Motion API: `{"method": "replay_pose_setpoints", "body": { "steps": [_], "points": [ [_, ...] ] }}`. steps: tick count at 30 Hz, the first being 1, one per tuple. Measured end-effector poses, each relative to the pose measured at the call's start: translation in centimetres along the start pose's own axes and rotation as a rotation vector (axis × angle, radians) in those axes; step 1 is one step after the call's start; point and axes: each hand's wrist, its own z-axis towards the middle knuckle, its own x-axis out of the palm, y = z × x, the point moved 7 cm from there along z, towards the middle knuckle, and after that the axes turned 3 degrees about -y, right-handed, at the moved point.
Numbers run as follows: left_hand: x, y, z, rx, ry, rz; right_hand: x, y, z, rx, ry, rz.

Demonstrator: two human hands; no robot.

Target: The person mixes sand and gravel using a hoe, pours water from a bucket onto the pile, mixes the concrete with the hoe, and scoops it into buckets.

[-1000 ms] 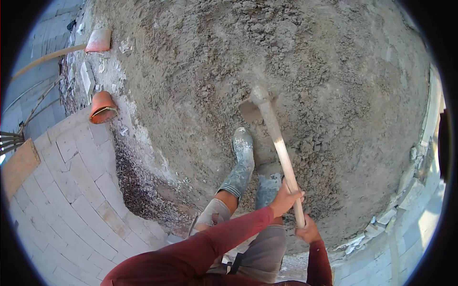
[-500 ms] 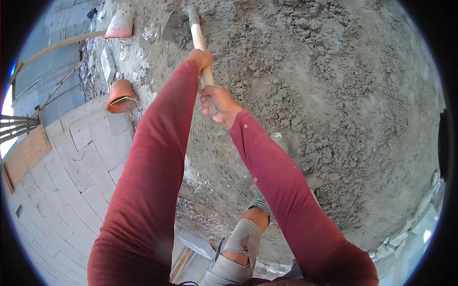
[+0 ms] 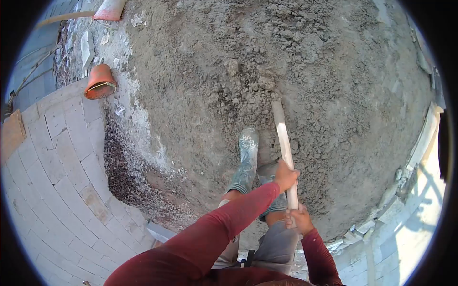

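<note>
My left hand point(image 3: 286, 177) is closed round the middle of a hoe's pale wooden handle point(image 3: 284, 138). Lower on the same handle, near its end, my right hand point(image 3: 299, 219) wraps round it, close in front of my legs. The handle slants up and slightly left into grey, crumbly mortar point(image 3: 248, 90). Its blade is hidden in or behind that mix. Just left of the handle stands one of my boots point(image 3: 248, 143), smeared with mortar. The other boot point(image 3: 275, 198) is partly covered by my left forearm and hand.
An orange bucket point(image 3: 100, 78) lies tipped at the left edge of the mortar, and a second, whitened bucket point(image 3: 109, 9) is farther up. Grey block walling point(image 3: 67, 157) curves along the left. Dark gravel point(image 3: 121, 167) lies beside it. Stones point(image 3: 365, 226) line the right edge.
Both hands have drawn the hoe from the far upper left back toward my legs and to the right. The view has shifted, and both boots now show more.
</note>
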Motion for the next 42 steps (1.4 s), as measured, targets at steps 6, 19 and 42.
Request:
{"method": "replay_pose_setpoints", "body": {
  "steps": [6, 19, 42],
  "points": [
    [3.0, 0.4, -7.0, 0.052, 0.15, -0.309, -2.0, 0.5, -3.6, -0.255, -0.014, -0.41],
    [-17.0, -35.3, 20.2, 0.531, -0.35, 0.537, 27.4, 23.1, 21.2, -0.231, 0.572, 0.201],
    [8.7, -8.1, -5.2, 0.26, 0.25, 0.157, -1.4, 4.2, -2.1, -0.56, -0.009, -0.039]
  ]
}}
